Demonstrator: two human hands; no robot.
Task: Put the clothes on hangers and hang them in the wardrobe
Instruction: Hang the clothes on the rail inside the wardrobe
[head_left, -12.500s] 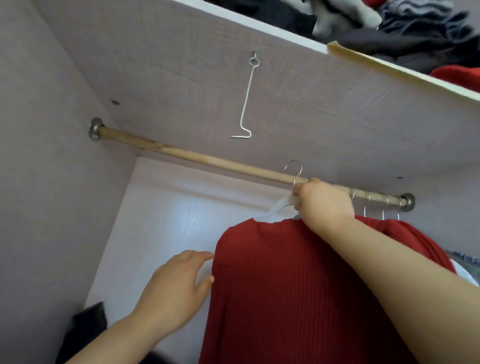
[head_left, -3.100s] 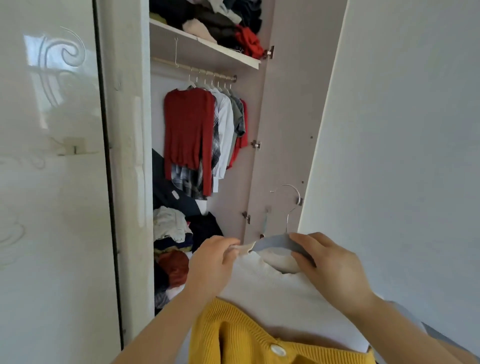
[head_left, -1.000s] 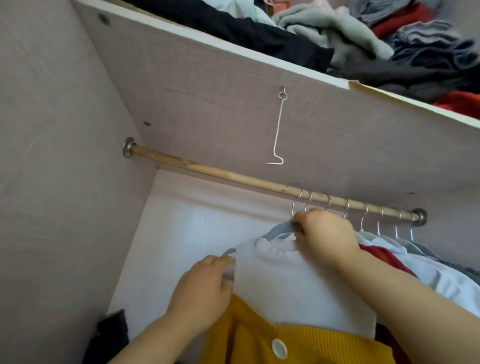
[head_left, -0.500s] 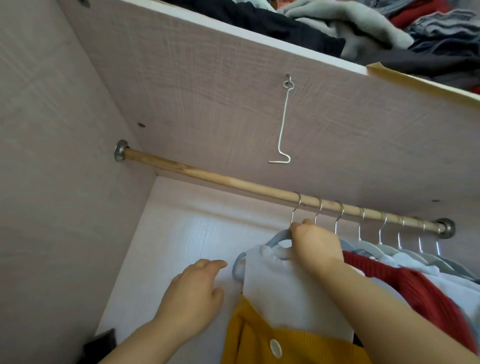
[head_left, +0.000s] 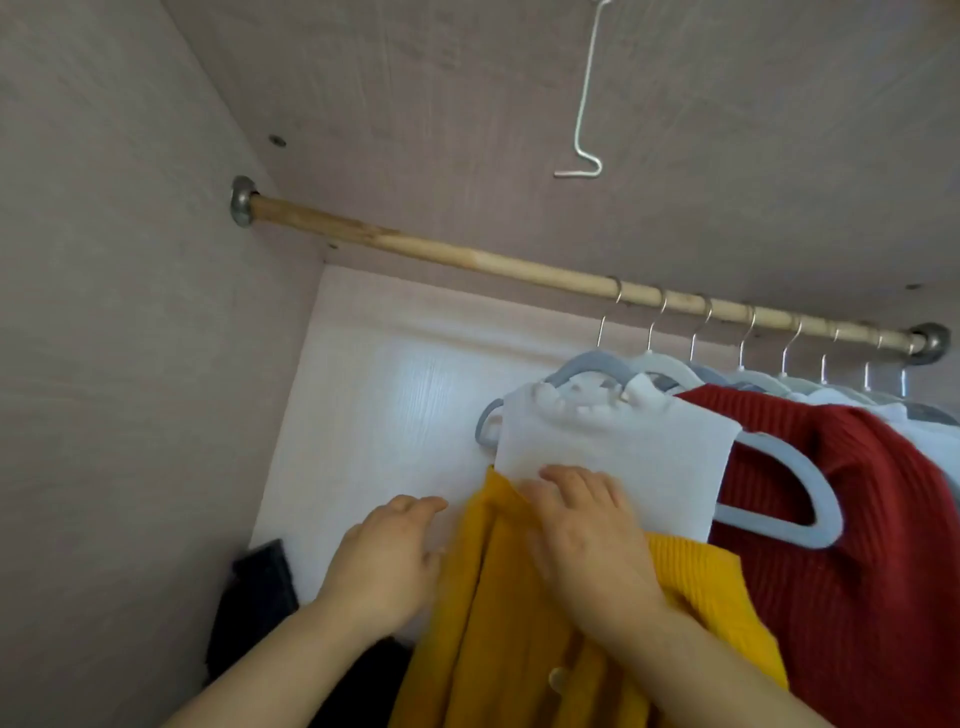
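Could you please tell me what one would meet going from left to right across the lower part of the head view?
Dark garment → left hand → right hand → red sweater. The yellow cardigan lies under the right hand, so I leave it out.

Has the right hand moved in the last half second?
Yes. The right hand has gone down, from the neck of the hanger just under the rod onto the cardigan.

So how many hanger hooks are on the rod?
8 hooks, side by side along the rod's right half up to its bracket; more may be hidden there.
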